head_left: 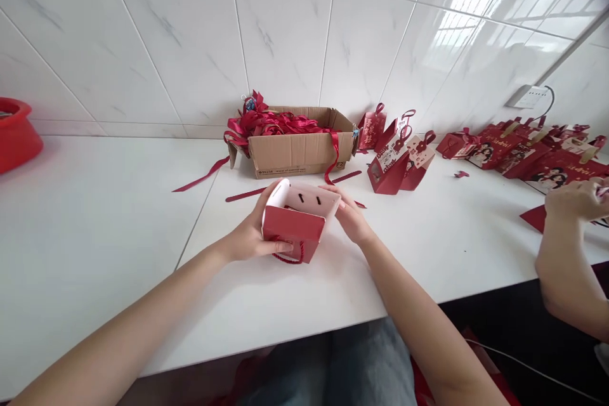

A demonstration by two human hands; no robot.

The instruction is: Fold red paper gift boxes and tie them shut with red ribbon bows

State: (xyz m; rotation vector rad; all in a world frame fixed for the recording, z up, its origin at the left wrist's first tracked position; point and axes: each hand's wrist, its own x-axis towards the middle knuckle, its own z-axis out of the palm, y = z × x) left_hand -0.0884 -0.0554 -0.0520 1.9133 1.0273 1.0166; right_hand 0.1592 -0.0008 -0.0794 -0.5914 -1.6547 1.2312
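Note:
A small red gift box (294,228) with a white inside and slots in its back flap is held just above the white table (95,216). My left hand (252,235) grips its left side, thumb on the rim and fingers under the front. My right hand (349,216) holds the right side, fingers curled round the box's edge. A red cord hangs below the box.
A cardboard carton (297,152) full of red ribbons stands at the wall behind. Loose ribbon strips (200,177) lie beside it. Finished red boxes (397,162) stand to the right, with more farther right (523,155). Another person's hand (575,200) works at the right edge. A red basin (16,133) sits far left.

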